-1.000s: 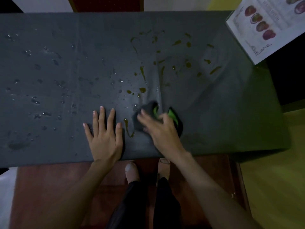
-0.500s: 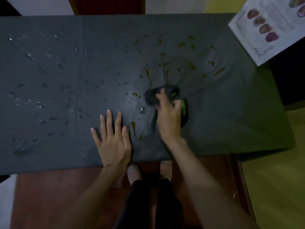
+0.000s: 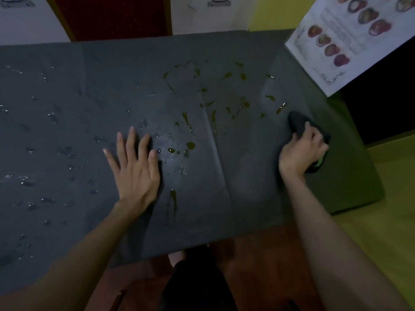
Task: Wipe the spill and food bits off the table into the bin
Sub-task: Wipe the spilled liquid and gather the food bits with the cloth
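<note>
Dim light falls across a dark grey table (image 3: 67, 108) set on a reddish-brown floor (image 3: 258, 265), with yellow flooring (image 3: 393, 198) off to the right. A person leans over the near edge, both bare forearms reaching onto the top. Their left hand (image 3: 134, 167) lies flat on the surface, fingers straight and spread, holding nothing. Just beyond and to the right of its fingertips sit amber-green drops and streaks of spill (image 3: 190, 145), which scatter on toward the far middle of the table; one streak lies just right of the left wrist. Clear water droplets (image 3: 29, 182) dot the surface well to the left of that hand. The right hand (image 3: 302, 151) is near the table's right end, its fingers curled down over a dark cloth (image 3: 298, 124) with a sliver of green showing under the palm; the cloth is pressed to the tabletop and pokes out past the fingertips. A small amber streak lies just beyond the cloth's far end. A printed menu sheet (image 3: 350, 41) with pictures of dishes overhangs the far right corner, well beyond the right hand's fingers. No bin can be made out.
</note>
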Demonstrator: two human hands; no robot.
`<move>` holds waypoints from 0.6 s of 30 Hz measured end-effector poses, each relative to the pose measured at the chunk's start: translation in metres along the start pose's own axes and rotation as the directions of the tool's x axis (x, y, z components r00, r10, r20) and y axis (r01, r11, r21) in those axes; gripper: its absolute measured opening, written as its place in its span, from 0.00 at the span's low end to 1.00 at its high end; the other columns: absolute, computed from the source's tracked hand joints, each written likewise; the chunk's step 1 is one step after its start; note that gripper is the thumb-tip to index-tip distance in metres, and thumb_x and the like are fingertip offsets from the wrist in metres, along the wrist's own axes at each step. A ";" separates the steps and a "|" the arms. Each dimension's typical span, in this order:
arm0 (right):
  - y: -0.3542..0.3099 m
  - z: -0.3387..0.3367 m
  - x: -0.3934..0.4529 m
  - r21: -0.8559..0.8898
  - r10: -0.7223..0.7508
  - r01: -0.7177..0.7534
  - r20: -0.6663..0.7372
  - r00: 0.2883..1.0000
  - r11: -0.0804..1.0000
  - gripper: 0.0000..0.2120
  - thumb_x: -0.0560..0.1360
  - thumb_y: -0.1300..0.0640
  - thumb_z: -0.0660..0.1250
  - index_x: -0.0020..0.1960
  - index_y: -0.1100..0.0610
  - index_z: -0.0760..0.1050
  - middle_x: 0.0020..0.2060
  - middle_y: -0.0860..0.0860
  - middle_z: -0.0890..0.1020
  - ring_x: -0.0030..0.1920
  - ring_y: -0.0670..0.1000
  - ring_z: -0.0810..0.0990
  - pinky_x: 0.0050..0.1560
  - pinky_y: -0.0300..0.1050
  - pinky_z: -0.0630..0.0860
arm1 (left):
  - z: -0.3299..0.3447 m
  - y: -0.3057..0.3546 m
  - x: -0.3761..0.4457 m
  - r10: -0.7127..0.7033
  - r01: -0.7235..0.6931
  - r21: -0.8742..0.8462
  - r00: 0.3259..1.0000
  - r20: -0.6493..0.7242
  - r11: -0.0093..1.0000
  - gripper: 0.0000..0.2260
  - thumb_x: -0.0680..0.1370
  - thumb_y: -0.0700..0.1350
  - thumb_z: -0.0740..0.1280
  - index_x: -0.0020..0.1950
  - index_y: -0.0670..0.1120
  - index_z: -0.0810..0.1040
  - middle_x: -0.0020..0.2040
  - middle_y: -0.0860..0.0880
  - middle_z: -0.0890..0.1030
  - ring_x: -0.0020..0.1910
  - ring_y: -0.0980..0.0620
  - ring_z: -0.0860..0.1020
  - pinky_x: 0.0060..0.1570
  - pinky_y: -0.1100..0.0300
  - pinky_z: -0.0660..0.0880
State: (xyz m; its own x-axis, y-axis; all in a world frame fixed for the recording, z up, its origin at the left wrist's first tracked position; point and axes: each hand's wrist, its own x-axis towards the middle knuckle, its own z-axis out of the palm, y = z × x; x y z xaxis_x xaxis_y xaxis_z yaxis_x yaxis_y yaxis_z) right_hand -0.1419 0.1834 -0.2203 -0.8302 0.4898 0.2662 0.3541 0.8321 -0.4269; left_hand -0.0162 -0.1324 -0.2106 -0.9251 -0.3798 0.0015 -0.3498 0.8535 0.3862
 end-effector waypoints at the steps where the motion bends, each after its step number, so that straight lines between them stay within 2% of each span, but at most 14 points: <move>1: -0.016 0.012 0.009 -0.024 0.027 -0.028 -0.007 1.000 0.999 0.19 0.78 0.58 0.61 0.68 0.60 0.73 0.64 0.59 0.75 0.60 0.66 0.70 0.62 0.56 0.64 | 0.003 0.002 0.015 0.008 -0.008 0.024 1.000 0.011 1.000 0.25 0.82 0.56 0.41 0.77 0.52 0.60 0.81 0.49 0.52 0.80 0.47 0.43 0.74 0.41 0.34; 3: -0.051 0.032 0.020 -0.032 0.003 -0.001 0.061 0.998 0.999 0.19 0.78 0.57 0.60 0.68 0.60 0.72 0.64 0.59 0.75 0.62 0.66 0.70 0.65 0.55 0.60 | 0.007 0.003 0.037 0.000 -0.001 0.053 0.999 0.033 0.999 0.25 0.82 0.57 0.40 0.78 0.54 0.58 0.81 0.50 0.51 0.80 0.49 0.42 0.74 0.40 0.34; 4: -0.068 0.040 0.022 -0.028 -0.057 0.060 0.110 0.992 0.998 0.19 0.78 0.57 0.59 0.68 0.59 0.72 0.65 0.59 0.74 0.63 0.65 0.70 0.66 0.52 0.58 | 0.009 0.004 0.043 -0.012 0.010 0.058 0.999 0.043 0.998 0.25 0.83 0.57 0.40 0.79 0.56 0.56 0.81 0.51 0.50 0.80 0.49 0.42 0.74 0.40 0.34; 6: -0.096 0.056 0.010 0.050 -0.275 0.270 0.197 0.941 0.961 0.19 0.77 0.60 0.59 0.68 0.58 0.73 0.65 0.57 0.75 0.61 0.63 0.72 0.64 0.49 0.57 | 0.012 0.002 0.046 -0.035 0.031 0.071 0.998 0.054 0.997 0.25 0.83 0.58 0.39 0.79 0.57 0.54 0.81 0.52 0.49 0.80 0.50 0.42 0.75 0.40 0.36; 7: -0.108 0.059 -0.003 0.135 -0.433 0.413 0.221 0.874 0.901 0.20 0.75 0.63 0.60 0.66 0.59 0.75 0.64 0.57 0.77 0.59 0.63 0.75 0.61 0.49 0.59 | 0.013 0.001 0.045 -0.044 0.040 0.080 0.998 0.054 0.996 0.25 0.82 0.58 0.38 0.79 0.58 0.53 0.81 0.53 0.48 0.80 0.51 0.42 0.75 0.40 0.37; 8: -0.114 0.057 -0.019 0.226 -0.588 0.544 0.239 0.773 0.808 0.20 0.73 0.67 0.62 0.64 0.59 0.76 0.63 0.56 0.78 0.57 0.61 0.76 0.59 0.49 0.62 | 0.013 0.001 0.045 -0.050 0.045 0.085 0.997 0.054 0.995 0.25 0.82 0.58 0.38 0.79 0.58 0.53 0.81 0.53 0.48 0.80 0.51 0.41 0.75 0.40 0.37; 10: -0.105 0.038 -0.050 0.420 -0.811 0.694 0.280 0.514 0.585 0.23 0.70 0.73 0.64 0.63 0.59 0.78 0.64 0.54 0.78 0.61 0.54 0.76 0.58 0.45 0.62 | 0.013 0.000 0.044 -0.056 0.051 0.079 0.997 0.059 0.996 0.25 0.82 0.59 0.37 0.79 0.59 0.53 0.81 0.54 0.49 0.79 0.52 0.41 0.75 0.41 0.38; 12: -0.074 0.009 -0.062 0.544 -0.912 0.737 0.309 0.270 0.402 0.25 0.70 0.75 0.63 0.63 0.58 0.78 0.66 0.51 0.77 0.62 0.50 0.76 0.60 0.43 0.63 | 0.010 -0.001 0.045 -0.061 0.057 0.064 0.996 0.064 0.996 0.25 0.82 0.58 0.37 0.79 0.59 0.53 0.81 0.54 0.49 0.79 0.53 0.42 0.76 0.41 0.38; 13: -0.054 -0.003 -0.059 0.540 -0.928 0.763 0.305 0.217 0.355 0.25 0.71 0.75 0.62 0.64 0.57 0.78 0.67 0.50 0.76 0.62 0.51 0.77 0.63 0.44 0.64 | 0.009 0.001 0.045 -0.064 0.060 0.056 0.996 0.063 0.997 0.25 0.82 0.58 0.38 0.79 0.58 0.54 0.81 0.54 0.50 0.79 0.53 0.42 0.76 0.42 0.38; 14: -0.035 -0.011 -0.050 0.505 -0.926 0.784 0.293 0.240 0.362 0.25 0.72 0.75 0.61 0.64 0.56 0.77 0.68 0.49 0.75 0.63 0.51 0.77 0.64 0.47 0.66 | 0.008 0.002 0.044 -0.069 0.066 0.050 0.996 0.062 0.997 0.25 0.82 0.58 0.38 0.79 0.58 0.55 0.81 0.54 0.51 0.80 0.52 0.43 0.76 0.42 0.38; 15: -0.020 -0.014 -0.036 0.445 -0.901 0.785 0.269 0.341 0.430 0.26 0.72 0.75 0.60 0.65 0.56 0.77 0.68 0.50 0.75 0.64 0.51 0.76 0.64 0.50 0.66 | 0.008 0.004 0.044 -0.075 0.072 0.046 0.995 0.059 0.996 0.24 0.82 0.58 0.40 0.78 0.58 0.56 0.81 0.53 0.52 0.80 0.51 0.44 0.75 0.42 0.37; 17: -0.006 -0.007 -0.001 0.287 -0.712 0.655 0.189 0.677 0.699 0.23 0.74 0.73 0.58 0.65 0.57 0.76 0.66 0.52 0.76 0.65 0.53 0.75 0.62 0.51 0.65 | 0.007 0.007 0.051 -0.076 0.073 0.057 0.996 0.043 0.996 0.23 0.83 0.57 0.42 0.77 0.57 0.58 0.80 0.50 0.55 0.79 0.48 0.47 0.75 0.40 0.38; 18: -0.008 0.002 0.018 0.208 -0.529 0.498 0.141 0.837 0.842 0.20 0.76 0.70 0.59 0.65 0.58 0.76 0.66 0.53 0.77 0.63 0.56 0.75 0.61 0.50 0.65 | 0.007 0.008 0.058 -0.071 0.068 0.073 0.997 0.041 0.995 0.23 0.83 0.57 0.43 0.77 0.56 0.58 0.80 0.49 0.56 0.79 0.47 0.48 0.75 0.40 0.38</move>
State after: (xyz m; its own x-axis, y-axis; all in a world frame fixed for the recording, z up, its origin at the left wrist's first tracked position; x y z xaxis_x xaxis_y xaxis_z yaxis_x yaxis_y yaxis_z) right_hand -0.1602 0.1848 -0.2139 -0.9427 -0.0673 0.3269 -0.2046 0.8904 -0.4066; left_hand -0.0734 -0.1450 -0.2139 -0.9031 -0.4248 -0.0634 -0.4218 0.8493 0.3174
